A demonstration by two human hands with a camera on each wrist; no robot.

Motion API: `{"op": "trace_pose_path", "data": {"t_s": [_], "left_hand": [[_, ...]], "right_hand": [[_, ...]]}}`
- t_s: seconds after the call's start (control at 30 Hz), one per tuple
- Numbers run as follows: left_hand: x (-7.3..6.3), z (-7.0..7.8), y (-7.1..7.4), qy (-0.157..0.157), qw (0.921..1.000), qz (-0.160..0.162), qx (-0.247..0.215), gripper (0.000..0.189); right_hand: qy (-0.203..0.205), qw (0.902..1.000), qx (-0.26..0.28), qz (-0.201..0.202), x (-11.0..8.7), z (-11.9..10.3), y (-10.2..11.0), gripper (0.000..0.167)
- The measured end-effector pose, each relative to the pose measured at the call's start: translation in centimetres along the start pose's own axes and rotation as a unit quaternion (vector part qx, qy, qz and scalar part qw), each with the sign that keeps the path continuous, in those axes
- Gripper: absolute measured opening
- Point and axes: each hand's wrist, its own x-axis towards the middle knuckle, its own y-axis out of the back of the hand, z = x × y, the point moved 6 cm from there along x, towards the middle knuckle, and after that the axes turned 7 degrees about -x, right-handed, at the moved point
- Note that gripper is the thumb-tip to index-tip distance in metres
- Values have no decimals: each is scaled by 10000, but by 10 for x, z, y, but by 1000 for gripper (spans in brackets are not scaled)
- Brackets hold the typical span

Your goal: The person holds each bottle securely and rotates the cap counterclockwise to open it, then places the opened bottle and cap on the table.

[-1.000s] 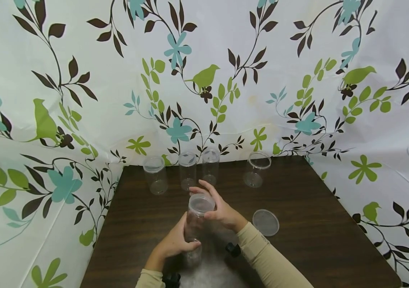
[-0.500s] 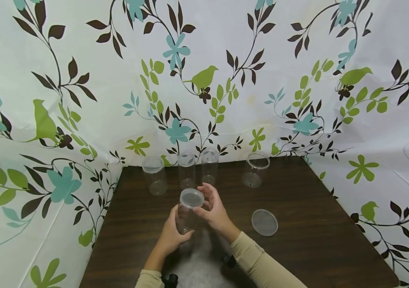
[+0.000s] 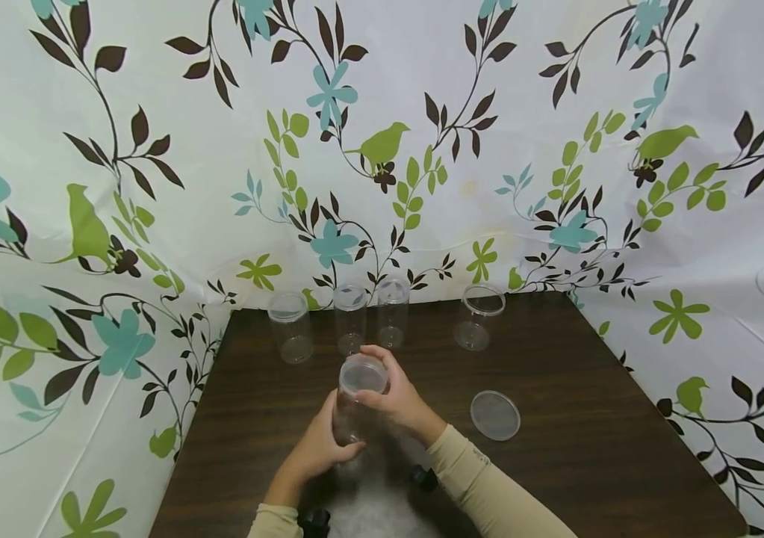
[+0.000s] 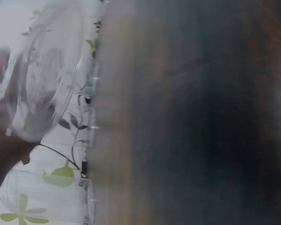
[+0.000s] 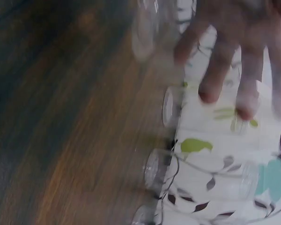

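Observation:
Between both hands a clear plastic jar (image 3: 349, 424) is held up over the table, its whitish translucent lid (image 3: 363, 375) facing up. My left hand (image 3: 317, 446) grips the jar's body from the left, thumb across the near side. At the top, my right hand (image 3: 405, 402) holds the lid, thumb on the near edge and fingers round the far edge. The jar's round base (image 4: 44, 79) appears blurred in the left wrist view. Spread, blurred fingers of the right hand (image 5: 239, 51) show in the right wrist view.
Along the back edge of the dark wooden table (image 3: 576, 418) stand a wide lidded jar (image 3: 292, 336), two narrower jars (image 3: 351, 325) and a jar (image 3: 474, 332) further right. A loose round lid (image 3: 495, 415) lies flat right of the hands. Patterned cloth (image 3: 382, 246) hangs behind.
Both hands have moved slightly left with the jar since a second ago. The right hand's fingers, more spread earlier, now sit closer round the lid. The loose lid has stayed put.

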Motion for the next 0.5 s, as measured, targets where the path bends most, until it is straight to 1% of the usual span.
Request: {"op": "trace_pose_path", "data": {"t_s": [0.07, 0.13, 0.2, 0.23, 0.3, 0.37, 0.5], "left_hand": [[-1, 3, -3, -92, 9967, -605, -528, 98], [-2, 6, -8, -253, 9876, -1162, -1020, 96], [-4, 7, -12, -387, 9771, -1573, -1380, 94], [-4, 7, -13, -436, 9742, -1673, -1451, 94], [-4, 6, -14, -468, 9712, -1746, -1553, 94], [-4, 4, -15, -445, 9716, -1717, -1566, 95], [-3, 1, -14, -325, 9727, -1605, -1643, 93]], "right_hand": [[108, 9964, 547, -643, 1, 0, 1, 81], [96, 9876, 1030, -1183, 2, 0, 1, 82], [90, 9792, 1299, -1555, 2, 0, 1, 81], [102, 9768, 1330, -1676, 2, 0, 2, 80], [109, 9742, 1337, -1817, 2, 1, 2, 81], [152, 9725, 1338, -1901, 2, 2, 3, 86], [130, 9721, 1321, -1934, 0, 7, 6, 104]]}}
